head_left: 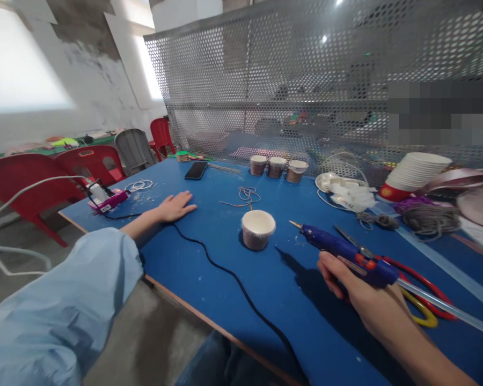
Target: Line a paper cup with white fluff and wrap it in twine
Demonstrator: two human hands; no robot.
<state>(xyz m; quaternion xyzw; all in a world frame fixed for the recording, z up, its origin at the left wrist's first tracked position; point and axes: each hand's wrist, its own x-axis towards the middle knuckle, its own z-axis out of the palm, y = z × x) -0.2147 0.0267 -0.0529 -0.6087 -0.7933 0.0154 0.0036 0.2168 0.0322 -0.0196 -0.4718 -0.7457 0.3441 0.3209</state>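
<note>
My right hand [356,281] is wrapped round a blue hot glue gun [338,244], its nozzle pointing left above the table. A clear glue stick [446,305] sticks out of its back end. Left of the nozzle, apart from it, a small brown-wrapped paper cup [257,230] with a white inside stands upright. A thin brown cord [247,198] lies loosely coiled behind this cup. My left hand [177,207] rests flat on the table with its fingers stretched out, holding nothing. Beside its wrist runs a black cable [209,257].
Scissors [422,281] with red and yellow handles lie under the glue gun. Behind stand three similar cups [276,167], a phone [196,170] and a stack of paper cups [414,171]. Grey yarn [430,217] lies right. A pink power strip [108,201] sits at the left edge.
</note>
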